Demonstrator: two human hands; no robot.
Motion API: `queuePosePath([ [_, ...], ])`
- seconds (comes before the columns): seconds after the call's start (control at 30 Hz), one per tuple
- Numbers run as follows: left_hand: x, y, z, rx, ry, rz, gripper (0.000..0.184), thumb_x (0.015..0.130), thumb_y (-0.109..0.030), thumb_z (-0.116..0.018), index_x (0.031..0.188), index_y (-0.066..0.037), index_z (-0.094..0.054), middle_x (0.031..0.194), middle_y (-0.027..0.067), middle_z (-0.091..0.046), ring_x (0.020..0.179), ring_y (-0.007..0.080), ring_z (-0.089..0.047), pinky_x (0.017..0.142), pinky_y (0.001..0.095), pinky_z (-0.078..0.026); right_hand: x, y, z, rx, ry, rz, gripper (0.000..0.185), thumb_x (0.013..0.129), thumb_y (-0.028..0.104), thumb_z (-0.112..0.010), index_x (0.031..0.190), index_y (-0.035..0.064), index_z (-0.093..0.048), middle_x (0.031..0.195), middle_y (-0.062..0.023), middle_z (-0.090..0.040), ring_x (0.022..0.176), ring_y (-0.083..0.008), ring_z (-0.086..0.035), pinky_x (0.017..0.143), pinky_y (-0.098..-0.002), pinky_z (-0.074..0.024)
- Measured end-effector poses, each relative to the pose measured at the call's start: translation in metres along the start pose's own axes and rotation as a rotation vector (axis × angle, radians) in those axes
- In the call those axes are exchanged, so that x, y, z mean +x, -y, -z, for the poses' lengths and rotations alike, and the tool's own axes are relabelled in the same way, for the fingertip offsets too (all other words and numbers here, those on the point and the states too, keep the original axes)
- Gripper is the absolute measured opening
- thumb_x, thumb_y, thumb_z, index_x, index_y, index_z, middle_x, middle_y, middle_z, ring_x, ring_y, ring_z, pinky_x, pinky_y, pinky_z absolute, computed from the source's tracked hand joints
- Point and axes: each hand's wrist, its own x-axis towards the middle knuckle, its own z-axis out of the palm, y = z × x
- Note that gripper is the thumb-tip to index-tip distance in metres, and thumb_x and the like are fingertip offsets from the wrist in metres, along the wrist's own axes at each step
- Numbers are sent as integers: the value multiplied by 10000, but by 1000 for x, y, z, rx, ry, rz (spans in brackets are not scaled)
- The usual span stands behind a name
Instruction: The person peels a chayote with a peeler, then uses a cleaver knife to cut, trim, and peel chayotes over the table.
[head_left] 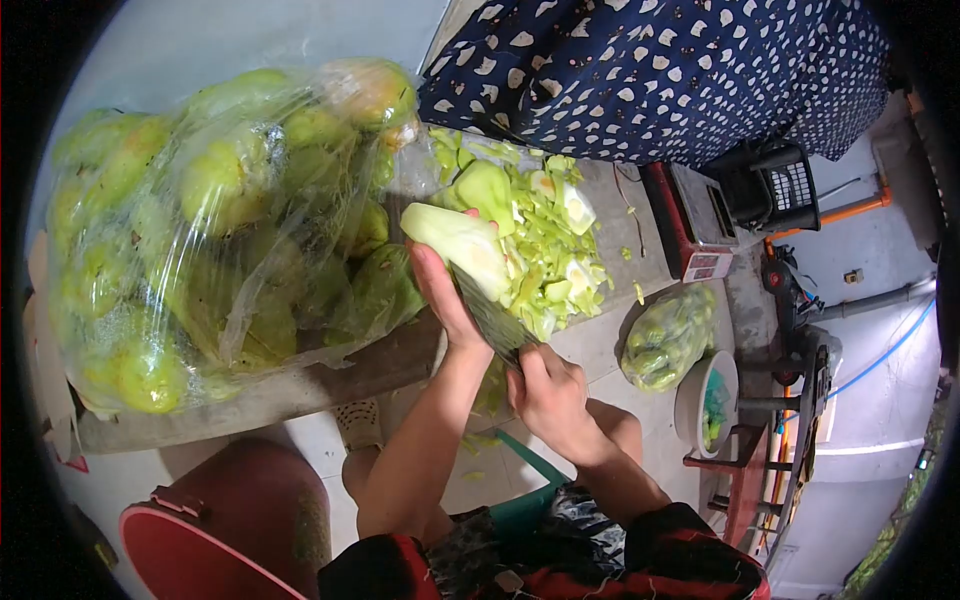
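My left hand (450,300) is wrapped round a peeled, pale green fruit (450,238) that looks like a green mango, with a cut whitish face showing. In my right hand (555,400) is a knife (490,318), its broad dark blade lying against the near side of the fruit. Just beyond both hands, a heap of green peelings and slices (550,270) covers part of the low table, with several whitish cut pieces in it. Another peeled green fruit (482,190) rests at the heap's left edge.
A large clear plastic bag of whole green fruits (220,210) fills the table's left side. A red bin (240,500) stands below it. To the right are a red scale (690,215), a smaller bag of green fruits (670,338) and a white tub (690,405). Dark patterned cloth (640,80) hangs behind.
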Motion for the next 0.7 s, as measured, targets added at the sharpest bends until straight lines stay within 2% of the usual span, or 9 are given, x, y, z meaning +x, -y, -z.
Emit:
queuePosePath([
  [0.23, -9, 4, -5, -38, -22, 56, 806, 923, -695, -319, 1295, 0, -485, 1129, 144, -595, 1001, 241, -581, 865, 354, -485, 13, -2, -8, 29, -60, -13, 289, 726, 36, -703, 945, 20, -516, 741, -136, -563, 571, -331, -598, 476, -405, -481],
  [0.3, -7, 1, -1, -109, 56, 68, 585, 998, -534, -337, 1301, -35, -386, 1206, 166, -537, 1011, 256, -578, 837, 380, -494, 13, -1, -9, 7, -38, -43, 285, 731, 35, -698, 948, 18, -514, 753, -142, -570, 584, -337, -603, 489, -416, -486],
  [0.33, -7, 0, -2, -108, 56, 69, 585, 998, -534, -337, 1301, -35, -386, 1206, 166, -537, 1011, 256, -578, 837, 380, -494, 14, 0, -10, 7, -37, -44, 285, 731, 35, -698, 948, 18, -514, 753, -142, -570, 584, -337, -603, 489, -416, -486],
  [0.4, -6, -4, -5, -45, -20, 153, 800, 919, -698, -335, 1263, 5, -504, 1089, 141, -607, 941, 231, -593, 840, 356, -494, 17, 1, -11, 7, -62, -35, 279, 736, 32, -691, 951, 16, -513, 750, -145, -570, 577, -343, -599, 495, -422, -487],
  [0.53, -3, -2, -5, -59, -68, 155, 808, 913, -706, -338, 1251, 7, -514, 1063, 131, -615, 916, 225, -601, 817, 351, -503, 19, 1, -11, 36, -32, -36, 272, 742, 24, -677, 957, 12, -510, 752, -156, -569, 569, -355, -594, 496, -434, -486],
  [0.6, -3, 0, -6, 193, -51, -50, 813, 908, -713, -341, 1239, 7, -525, 1042, 118, -619, 902, 218, -606, 799, 345, -508, 21, 7, -8, 67, -21, -98, 258, 750, 19, -658, 959, 9, -506, 757, -168, -567, 566, -371, -590, 503, -448, -488],
  [0.63, -2, 0, -6, 195, -52, -47, 813, 908, -713, -341, 1239, 7, -525, 1042, 118, -619, 902, 218, -606, 799, 345, -508, 21, 7, -8, 67, -20, -102, 258, 750, 19, -658, 959, 9, -506, 757, -168, -567, 566, -371, -590, 503, -448, -488],
  [0.7, -1, -4, -9, 107, -69, 76, 812, 905, -716, -344, 1233, 3, -532, 1042, 115, -621, 907, 218, -609, 789, 349, -512, 23, 7, -8, 34, 1, -116, 216, 822, 110, -616, 980, 41, -486, 785, -158, -556, 547, -373, -603, 472, -470, -493],
])
